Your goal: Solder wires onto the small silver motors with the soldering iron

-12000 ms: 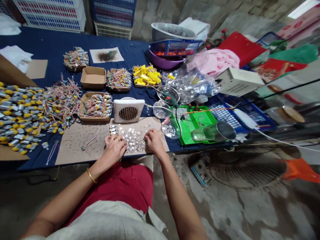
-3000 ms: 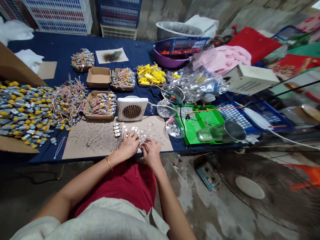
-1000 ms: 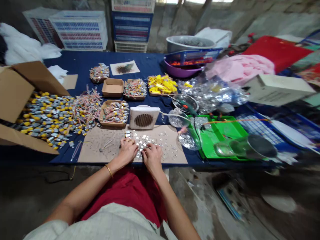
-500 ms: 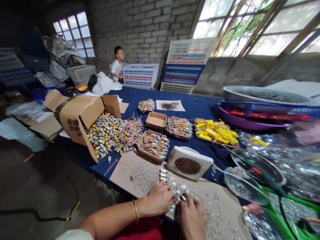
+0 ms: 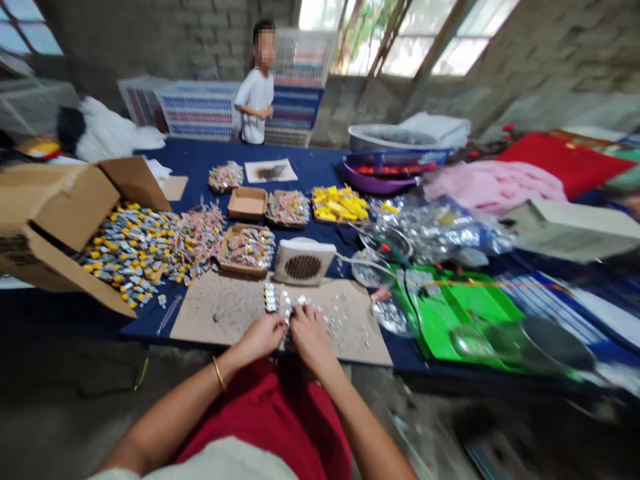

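My left hand [image 5: 264, 335], with a gold bangle at its wrist, is over the front of a cardboard sheet [image 5: 200, 309]. Its fingers are pressed together, and whatever they pinch is too small to name. Close on its right, my right hand [image 5: 310, 335] is bent down over small shiny parts [image 5: 327, 319], its fingers curled and their tips partly hidden. Just beyond my hands stands a short row of small motors [image 5: 270, 298]. Behind the sheet is a white fan-like box with a round grille [image 5: 303, 268].
An open carton [image 5: 60, 220] spills yellow-and-silver motors at the left. Small boxes hold wired motors [image 5: 250, 248] and yellow parts [image 5: 340, 203]. A green tray [image 5: 435, 320] lies right, with basins [image 5: 385, 180] behind. A person [image 5: 257, 100] stands across the table.
The view has swung right, showing more of the green tray and the red and pink cloths. The person across the table now stands farther right, before the stacked crates. My hands remain close together.
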Available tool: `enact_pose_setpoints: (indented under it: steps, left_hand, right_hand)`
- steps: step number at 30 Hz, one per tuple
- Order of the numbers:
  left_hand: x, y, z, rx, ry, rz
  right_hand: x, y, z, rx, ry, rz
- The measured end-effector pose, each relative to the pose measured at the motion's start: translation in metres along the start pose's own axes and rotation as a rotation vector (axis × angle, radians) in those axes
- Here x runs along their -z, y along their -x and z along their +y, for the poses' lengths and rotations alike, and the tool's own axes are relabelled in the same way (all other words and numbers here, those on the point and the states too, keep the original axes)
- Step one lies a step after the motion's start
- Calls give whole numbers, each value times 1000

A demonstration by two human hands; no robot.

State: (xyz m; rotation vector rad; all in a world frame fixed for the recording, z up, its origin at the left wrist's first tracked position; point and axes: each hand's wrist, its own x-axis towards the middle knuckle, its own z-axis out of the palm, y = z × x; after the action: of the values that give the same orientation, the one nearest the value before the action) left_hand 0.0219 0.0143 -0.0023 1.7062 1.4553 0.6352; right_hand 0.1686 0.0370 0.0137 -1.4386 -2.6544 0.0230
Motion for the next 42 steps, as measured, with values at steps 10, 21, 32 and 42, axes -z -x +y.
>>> enact_pose_setpoints:
  steps: [10, 21, 32, 42]
  left_hand:
    - [-3, 0, -12, 169, 313, -160]
    - [-10, -18, -4, 194, 294, -275]
    - [-17, -12, 4, 330, 469, -320]
    - [-33, -3, -3, 329, 467, -326]
  right_hand:
    - [-16, 14, 7, -195, -126, -48]
    - [-23, 30, -1, -325, -250, 57]
    - [-27, 42, -13, -384, -252, 58]
    - [-30, 51, -17, -446, -249, 72]
